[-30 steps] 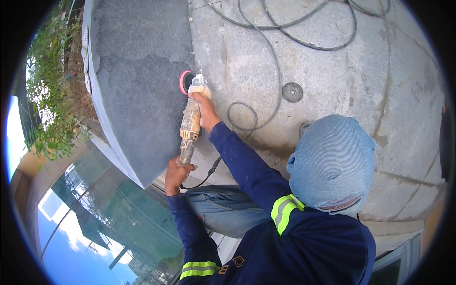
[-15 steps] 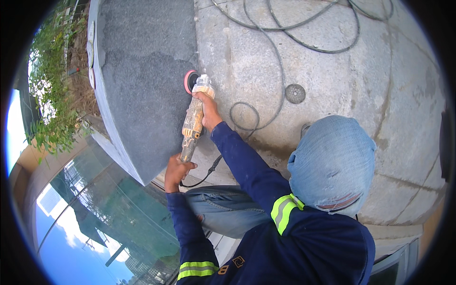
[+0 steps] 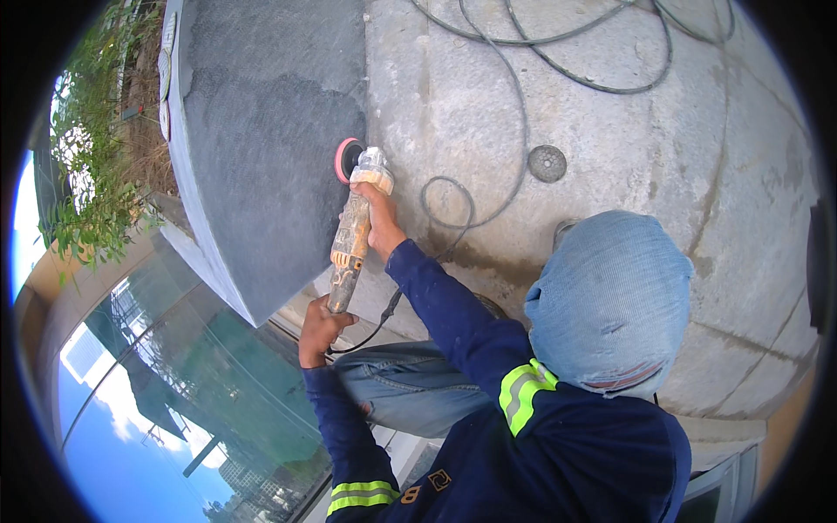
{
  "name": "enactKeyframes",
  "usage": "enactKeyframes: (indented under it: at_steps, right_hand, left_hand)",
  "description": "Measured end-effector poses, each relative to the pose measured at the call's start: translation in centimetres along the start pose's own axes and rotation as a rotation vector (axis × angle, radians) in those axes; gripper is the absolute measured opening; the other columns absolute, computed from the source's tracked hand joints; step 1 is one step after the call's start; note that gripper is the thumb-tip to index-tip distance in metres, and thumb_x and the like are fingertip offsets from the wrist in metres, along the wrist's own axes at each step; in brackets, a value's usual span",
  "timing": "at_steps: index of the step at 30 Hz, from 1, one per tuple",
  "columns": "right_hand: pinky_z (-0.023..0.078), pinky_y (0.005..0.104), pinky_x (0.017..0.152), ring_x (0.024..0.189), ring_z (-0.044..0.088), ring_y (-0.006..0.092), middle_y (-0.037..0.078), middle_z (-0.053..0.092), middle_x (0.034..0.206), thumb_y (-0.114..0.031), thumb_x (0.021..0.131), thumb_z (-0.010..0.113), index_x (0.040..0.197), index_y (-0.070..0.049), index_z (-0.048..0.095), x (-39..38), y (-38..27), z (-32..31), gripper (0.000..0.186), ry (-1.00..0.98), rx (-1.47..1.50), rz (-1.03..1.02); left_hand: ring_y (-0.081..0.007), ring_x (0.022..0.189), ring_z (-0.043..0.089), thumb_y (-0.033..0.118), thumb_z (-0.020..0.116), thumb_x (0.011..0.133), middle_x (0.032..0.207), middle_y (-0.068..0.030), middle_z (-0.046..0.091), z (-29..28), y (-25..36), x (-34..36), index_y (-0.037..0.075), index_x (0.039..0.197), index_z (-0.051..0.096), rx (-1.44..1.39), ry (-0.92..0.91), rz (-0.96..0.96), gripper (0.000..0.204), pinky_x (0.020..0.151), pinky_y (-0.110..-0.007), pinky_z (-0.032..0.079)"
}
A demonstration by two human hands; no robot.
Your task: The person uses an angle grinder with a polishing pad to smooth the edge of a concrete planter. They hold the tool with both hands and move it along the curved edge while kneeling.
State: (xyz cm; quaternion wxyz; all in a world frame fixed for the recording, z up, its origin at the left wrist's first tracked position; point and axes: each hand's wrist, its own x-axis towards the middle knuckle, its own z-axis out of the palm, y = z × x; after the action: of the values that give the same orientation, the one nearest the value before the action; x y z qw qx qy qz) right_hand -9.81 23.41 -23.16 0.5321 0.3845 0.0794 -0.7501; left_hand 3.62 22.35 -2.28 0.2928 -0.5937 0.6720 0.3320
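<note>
An angle grinder (image 3: 351,228), worn yellow and grey with dusty smears, is held in both of my hands. My right hand (image 3: 381,225) wraps round its body just behind the metal head. At the rear end, my left hand (image 3: 323,333) is closed round the narrow handle, its thumb pointing right. A round pad (image 3: 347,160) with a pink-red edge and black backing is fitted to the head. It stands on edge against or very close to the dark grey stone surface (image 3: 261,174); exact contact cannot be made out. The grinder's black cord (image 3: 384,315) runs from beside my left hand.
Pale concrete floor (image 3: 610,131) lies right of the stone. Dark hose or cable loops (image 3: 523,96) and a round drain cover (image 3: 547,163) are on it. My bent jeans-clad knee (image 3: 610,296) is at right. Reflective glass (image 3: 200,383) and green plants (image 3: 96,166) are left.
The grinder and both hands have moved slightly nearer along the stone's edge. The whole view has shifted a little. Both hands keep their grip.
</note>
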Motion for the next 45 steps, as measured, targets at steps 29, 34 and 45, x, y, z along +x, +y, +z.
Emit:
enactKeyframes:
  at_steps: [29,34,45]
  right_hand:
    - [0.059,0.0541,0.068,0.073,0.069,0.0345,0.015,0.062,0.085,-0.027,0.083,0.078,0.114,-0.004,0.060,2.6,-0.9,0.0,0.043,0.002,0.036,0.007]
    - [0.059,0.0535,0.067,0.073,0.068,0.0344,0.015,0.063,0.086,-0.027,0.083,0.078,0.113,-0.004,0.060,1.4,0.3,-0.8,0.042,0.003,0.050,0.009]
    - [0.059,0.0546,0.067,0.072,0.068,0.0355,0.015,0.063,0.086,-0.028,0.083,0.077,0.114,-0.005,0.061,2.5,-0.8,0.5,0.042,0.006,0.038,0.010]
  left_hand:
    - [-0.0083,0.051,0.048,0.010,0.084,0.072,0.065,0.0033,0.055,-0.7,2.2,1.5,0.001,0.097,0.071,0.045,0.005,-0.004,0.029,0.048,-0.028,0.035]
    - [-0.0086,0.052,0.048,0.010,0.085,0.072,0.066,0.0034,0.056,-0.5,0.4,0.7,0.000,0.095,0.070,0.048,0.008,0.011,0.029,0.050,-0.029,0.035]
    - [-0.0084,0.050,0.047,0.008,0.083,0.073,0.064,0.0037,0.054,-0.8,2.5,1.1,0.001,0.094,0.070,0.044,0.010,0.024,0.026,0.048,-0.029,0.033]
